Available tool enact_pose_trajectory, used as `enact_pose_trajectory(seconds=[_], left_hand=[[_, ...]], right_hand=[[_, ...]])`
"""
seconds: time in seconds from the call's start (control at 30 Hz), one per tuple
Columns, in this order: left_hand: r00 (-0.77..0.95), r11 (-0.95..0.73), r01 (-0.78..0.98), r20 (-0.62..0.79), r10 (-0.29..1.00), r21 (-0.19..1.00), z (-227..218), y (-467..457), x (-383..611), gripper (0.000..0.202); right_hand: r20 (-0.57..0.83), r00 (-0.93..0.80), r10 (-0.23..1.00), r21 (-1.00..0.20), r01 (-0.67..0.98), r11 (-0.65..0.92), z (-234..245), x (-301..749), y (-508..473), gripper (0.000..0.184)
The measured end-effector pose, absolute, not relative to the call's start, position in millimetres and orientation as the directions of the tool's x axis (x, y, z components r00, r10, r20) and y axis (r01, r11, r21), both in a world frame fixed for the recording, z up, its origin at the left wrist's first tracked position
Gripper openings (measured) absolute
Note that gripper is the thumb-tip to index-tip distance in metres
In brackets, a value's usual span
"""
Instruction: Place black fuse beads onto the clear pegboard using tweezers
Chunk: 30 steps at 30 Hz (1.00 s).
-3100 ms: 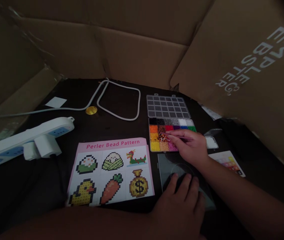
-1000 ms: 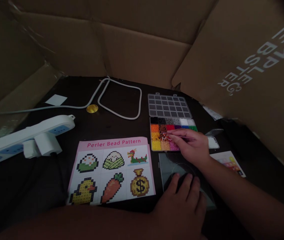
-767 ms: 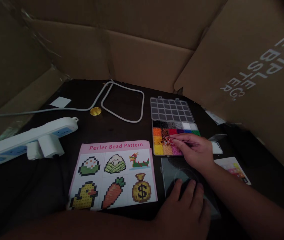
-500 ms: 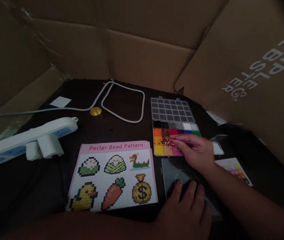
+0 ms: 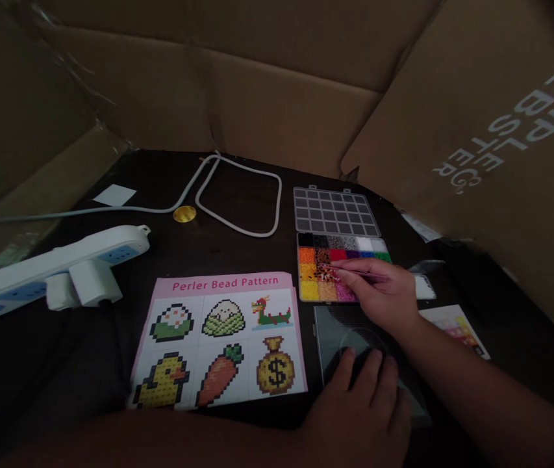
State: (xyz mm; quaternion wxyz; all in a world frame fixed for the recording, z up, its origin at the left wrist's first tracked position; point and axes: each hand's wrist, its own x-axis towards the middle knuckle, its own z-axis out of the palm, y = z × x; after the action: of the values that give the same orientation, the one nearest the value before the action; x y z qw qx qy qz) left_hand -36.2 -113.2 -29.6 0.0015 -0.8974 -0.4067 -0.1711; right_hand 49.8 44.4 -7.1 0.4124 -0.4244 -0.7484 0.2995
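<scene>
My right hand [image 5: 386,296] pinches thin pink tweezers [image 5: 362,271], their tips over the multi-coloured beads in the bead box [image 5: 299,279]. Whether a bead sits between the tips is too small to tell. The box's compartments hold beads of many colours, and its gridded lid [image 5: 338,211] lies folded back. My left hand [image 5: 359,416] rests flat, fingers spread, on a clear square pegboard [image 5: 331,325] in front of the box. To the left lies a Perler Bead Pattern sheet [image 5: 197,315] showing pixel pictures, among them a duck, a carrot and a money bag.
On the left is a white power strip [image 5: 130,244] with plugs. A pale cable [image 5: 279,201] loops behind the sheet, beside a gold disc [image 5: 184,214] and a white paper square [image 5: 115,195]. A small case [image 5: 425,287] and a printed card [image 5: 456,325] lie right. Cardboard walls [image 5: 277,97] enclose the table.
The view has shifted very slightly. The tweezers stay over the same mixed-bead compartment, and my left hand remains on the pegboard.
</scene>
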Motion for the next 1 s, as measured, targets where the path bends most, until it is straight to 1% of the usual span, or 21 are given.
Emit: enact_pose_trajectory(seconds=[0.13, 0.37, 0.63, 0.87, 1.0], left_hand=[[0.627, -0.678, 0.724, 0.287, 0.724, 0.128, -29.0, -114.2, -36.9, 0.068], [0.623, -0.676, 0.723, 0.292, 0.726, 0.140, -29.7, -113.1, -35.9, 0.069], [0.626, -0.679, 0.720, 0.289, 0.724, 0.142, -27.0, -114.2, -37.7, 0.066], [0.639, -0.687, 0.708, 0.266, 0.721, 0.163, -26.1, -112.0, -38.2, 0.068], [0.648, -0.689, 0.704, 0.243, 0.722, 0.170, -24.2, -111.7, -38.7, 0.070]], right_hand=[[0.363, -0.297, 0.883, -0.798, 0.390, 0.459, -7.7, 50.5, 44.4, 0.010], [0.356, -0.297, 0.886, -0.795, 0.402, 0.454, -4.9, 49.1, 45.0, 0.010], [0.351, -0.291, 0.890, -0.802, 0.398, 0.446, -2.5, 49.0, 43.7, 0.009], [0.327, -0.280, 0.903, -0.835, 0.361, 0.415, -7.3, 48.6, 44.2, 0.009], [0.332, -0.290, 0.898, -0.827, 0.368, 0.425, -8.7, 49.8, 45.0, 0.009]])
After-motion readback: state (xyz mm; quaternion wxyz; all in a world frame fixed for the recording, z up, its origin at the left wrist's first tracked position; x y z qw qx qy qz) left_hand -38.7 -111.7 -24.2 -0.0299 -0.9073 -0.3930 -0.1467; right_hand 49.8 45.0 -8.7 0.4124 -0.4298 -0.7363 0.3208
